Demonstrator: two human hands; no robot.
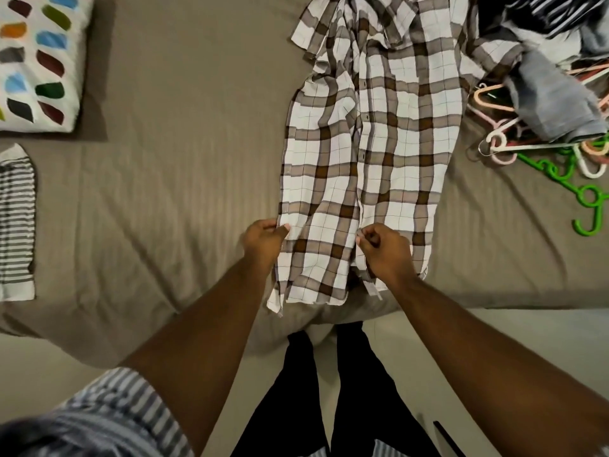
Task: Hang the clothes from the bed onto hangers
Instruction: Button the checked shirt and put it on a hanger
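Pinching plaid shirt [369,159] near hem: my left hand [263,240] on side edge, right hand [385,252] on placket. I'd pull both evenly so it lies flat on the bed [164,176]

A taupe-sheeted bed [164,166] with a colourful-patterned pillow [39,61] stands on pale floor [527,344].
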